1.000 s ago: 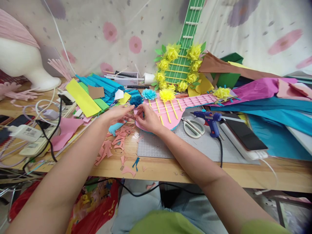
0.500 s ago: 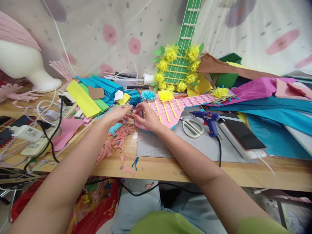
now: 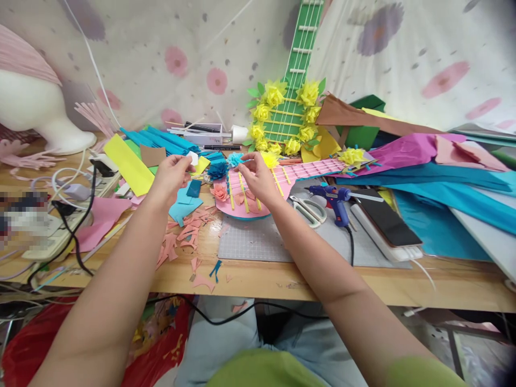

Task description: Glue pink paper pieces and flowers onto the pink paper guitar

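Note:
Over the body of a pink paper guitar [image 3: 266, 208] hovers my right hand [image 3: 260, 180], thumb and fingers apart. Its fingertips are close to a light blue paper flower [image 3: 234, 159]; whether they touch it I cannot tell. My left hand [image 3: 171, 177] is raised left of the guitar with its fingers pinched together. A white paper scrap [image 3: 193, 158] shows right at those fingertips, but whether it is gripped is unclear. A dark blue flower [image 3: 217, 170], a coral flower [image 3: 220, 192] and a yellow flower [image 3: 270, 159] sit on the guitar.
Scissors [image 3: 308, 211] and a blue glue gun [image 3: 335, 201] lie on the grey cutting mat [image 3: 253, 242]. Coral paper scraps [image 3: 189, 228] litter the wooden table. A green guitar [image 3: 288, 115] stands behind. Cables and a power strip [image 3: 52, 242] are at left, a phone [image 3: 387, 217] at right.
My left hand has moved left and up, away from the guitar, and its fingers have pinched. My right hand has shifted right and up, uncovering the coral flower. The view has shifted slightly.

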`<action>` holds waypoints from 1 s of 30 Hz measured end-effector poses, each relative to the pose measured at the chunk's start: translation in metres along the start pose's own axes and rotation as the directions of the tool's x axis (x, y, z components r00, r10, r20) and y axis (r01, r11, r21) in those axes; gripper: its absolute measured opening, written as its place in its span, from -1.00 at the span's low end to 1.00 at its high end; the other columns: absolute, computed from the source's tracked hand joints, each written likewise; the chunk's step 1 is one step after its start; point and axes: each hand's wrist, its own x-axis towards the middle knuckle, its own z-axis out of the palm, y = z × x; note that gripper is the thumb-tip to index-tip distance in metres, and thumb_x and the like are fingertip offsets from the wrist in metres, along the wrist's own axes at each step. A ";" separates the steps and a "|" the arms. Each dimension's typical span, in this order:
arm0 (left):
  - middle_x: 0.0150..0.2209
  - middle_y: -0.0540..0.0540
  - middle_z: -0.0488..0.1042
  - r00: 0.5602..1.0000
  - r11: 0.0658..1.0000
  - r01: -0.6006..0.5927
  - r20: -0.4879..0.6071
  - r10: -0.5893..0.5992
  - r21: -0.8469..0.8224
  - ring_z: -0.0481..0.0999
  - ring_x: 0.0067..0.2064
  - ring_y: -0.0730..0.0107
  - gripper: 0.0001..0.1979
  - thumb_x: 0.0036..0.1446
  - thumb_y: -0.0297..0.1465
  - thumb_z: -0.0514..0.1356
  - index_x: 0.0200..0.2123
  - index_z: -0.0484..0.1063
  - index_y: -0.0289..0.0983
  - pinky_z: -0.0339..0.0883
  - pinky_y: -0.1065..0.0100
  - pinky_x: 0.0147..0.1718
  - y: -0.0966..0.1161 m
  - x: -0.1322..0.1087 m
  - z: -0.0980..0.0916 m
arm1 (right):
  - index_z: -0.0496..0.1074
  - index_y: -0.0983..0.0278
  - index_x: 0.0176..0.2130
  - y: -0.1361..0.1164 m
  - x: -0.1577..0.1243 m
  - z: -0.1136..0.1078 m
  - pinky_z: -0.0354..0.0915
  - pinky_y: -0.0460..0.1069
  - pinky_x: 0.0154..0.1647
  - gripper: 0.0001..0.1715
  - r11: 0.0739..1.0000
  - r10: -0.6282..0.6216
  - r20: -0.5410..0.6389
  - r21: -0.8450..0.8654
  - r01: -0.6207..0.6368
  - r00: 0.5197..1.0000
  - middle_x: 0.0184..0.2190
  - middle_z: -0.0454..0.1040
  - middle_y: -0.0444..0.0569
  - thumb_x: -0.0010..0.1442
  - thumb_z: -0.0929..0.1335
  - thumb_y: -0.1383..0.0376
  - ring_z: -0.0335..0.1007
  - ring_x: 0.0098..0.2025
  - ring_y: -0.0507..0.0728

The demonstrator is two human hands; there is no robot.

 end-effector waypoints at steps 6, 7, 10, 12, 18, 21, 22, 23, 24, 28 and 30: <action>-0.45 0.04 0.35 0.975 0.964 -0.216 -0.026 0.223 0.154 0.27 -0.47 0.55 -0.88 0.04 -0.34 0.16 -0.40 0.26 -0.22 0.14 0.45 -0.48 -0.003 -0.020 0.025 | 0.21 0.18 -0.24 0.013 -0.005 -0.026 0.32 0.10 -0.10 -0.79 0.997 0.071 -0.027 0.022 -0.070 0.997 -0.38 0.47 -0.13 0.08 0.31 0.28 0.46 -0.24 0.09; -0.44 0.03 0.40 0.965 0.939 -0.262 0.035 0.261 0.221 0.34 -0.43 0.50 -0.87 0.02 -0.32 0.18 -0.37 0.30 -0.22 0.19 0.43 -0.43 -0.006 -0.024 0.031 | 0.21 0.19 -0.25 0.017 -0.007 -0.029 0.32 0.10 -0.12 -0.79 0.997 0.081 -0.023 0.016 -0.081 0.996 -0.39 0.47 -0.14 0.06 0.32 0.29 0.45 -0.27 0.09; -0.33 0.01 0.52 0.949 0.823 -0.313 0.183 0.255 0.475 0.47 -0.30 0.37 -0.77 0.00 -0.26 0.21 -0.24 0.37 -0.19 0.25 0.37 -0.33 -0.019 -0.038 0.051 | 0.22 0.19 -0.28 0.024 -0.016 -0.038 0.33 0.09 -0.17 -0.78 0.994 0.111 -0.010 -0.022 -0.112 0.994 -0.43 0.46 -0.15 0.02 0.33 0.30 0.43 -0.33 0.08; -0.22 0.02 0.57 0.929 0.701 -0.369 0.243 0.279 0.610 0.51 -0.18 0.29 -0.71 0.01 -0.25 0.21 -0.15 0.38 -0.15 0.25 0.34 -0.26 -0.029 -0.049 0.060 | 0.23 0.19 -0.28 0.027 -0.024 -0.046 0.33 0.07 -0.21 -0.78 0.989 0.139 0.002 -0.050 -0.139 0.990 -0.44 0.45 -0.17 0.00 0.33 0.29 0.42 -0.36 0.07; -0.12 0.01 0.57 0.908 0.533 -0.397 0.234 0.349 0.747 0.54 -0.10 0.21 -0.64 0.06 -0.29 0.15 -0.03 0.36 -0.14 0.28 0.29 -0.27 -0.059 -0.064 0.073 | 0.25 0.19 -0.29 0.028 -0.047 -0.075 0.31 0.03 -0.21 -0.81 0.976 0.178 0.021 -0.134 -0.174 0.984 -0.45 0.45 -0.17 0.02 0.32 0.30 0.40 -0.36 0.06; -0.16 -0.03 0.59 0.912 0.509 -0.364 0.188 0.363 0.780 0.55 -0.12 0.17 -0.65 0.09 -0.27 0.13 -0.02 0.37 -0.15 0.29 0.28 -0.28 -0.066 -0.061 0.076 | 0.27 0.19 -0.28 0.030 -0.056 -0.088 0.30 0.02 -0.22 -0.81 0.976 0.156 0.017 -0.158 -0.152 0.988 -0.42 0.45 -0.15 0.03 0.33 0.28 0.39 -0.35 0.06; -0.18 -0.04 0.60 0.911 0.503 -0.357 0.175 0.373 0.787 0.56 -0.13 0.17 -0.66 0.10 -0.27 0.11 -0.03 0.38 -0.15 0.29 0.27 -0.29 -0.068 -0.059 0.078 | 0.27 0.19 -0.28 0.032 -0.059 -0.092 0.30 0.02 -0.22 -0.81 0.976 0.151 0.013 -0.164 -0.147 0.989 -0.42 0.45 -0.15 0.04 0.33 0.27 0.39 -0.35 0.06; -0.19 -0.05 0.60 0.909 0.497 -0.350 0.161 0.384 0.794 0.56 -0.15 0.16 -0.67 0.11 -0.28 0.10 -0.04 0.39 -0.15 0.29 0.27 -0.30 -0.069 -0.058 0.079 | 0.28 0.20 -0.28 0.033 -0.061 -0.095 0.30 0.02 -0.23 -0.81 0.976 0.146 0.011 -0.167 -0.142 0.989 -0.41 0.45 -0.14 0.04 0.34 0.26 0.38 -0.35 0.06; -0.20 -0.06 0.60 0.906 0.491 -0.345 0.147 0.397 0.800 0.57 -0.16 0.15 -0.68 0.12 -0.29 0.09 -0.06 0.41 -0.15 0.29 0.27 -0.30 -0.070 -0.058 0.080 | 0.29 0.20 -0.28 0.034 -0.063 -0.097 0.29 0.01 -0.23 -0.81 0.976 0.142 0.009 -0.168 -0.138 0.990 -0.41 0.44 -0.13 0.05 0.34 0.25 0.38 -0.34 0.06; -0.25 -0.12 0.61 0.897 0.489 -0.313 0.084 0.434 0.814 0.58 -0.22 0.14 -0.71 0.12 -0.31 0.10 -0.10 0.47 -0.18 0.29 0.27 -0.32 -0.072 -0.057 0.083 | 0.31 0.21 -0.27 0.033 -0.069 -0.110 0.30 0.01 -0.25 -0.77 0.979 0.134 0.025 -0.161 -0.129 0.991 -0.38 0.45 -0.10 0.05 0.36 0.18 0.38 -0.33 0.07; -0.25 -0.12 0.61 0.892 0.521 -0.309 0.052 0.449 0.796 0.58 -0.23 0.16 -0.71 0.12 -0.30 0.12 -0.11 0.48 -0.18 0.29 0.29 -0.32 -0.072 -0.057 0.083 | 0.32 0.21 -0.29 0.029 -0.072 -0.118 0.30 0.01 -0.26 -0.76 0.975 0.154 0.066 -0.170 -0.141 0.986 -0.37 0.45 -0.09 0.05 0.36 0.15 0.37 -0.34 0.07</action>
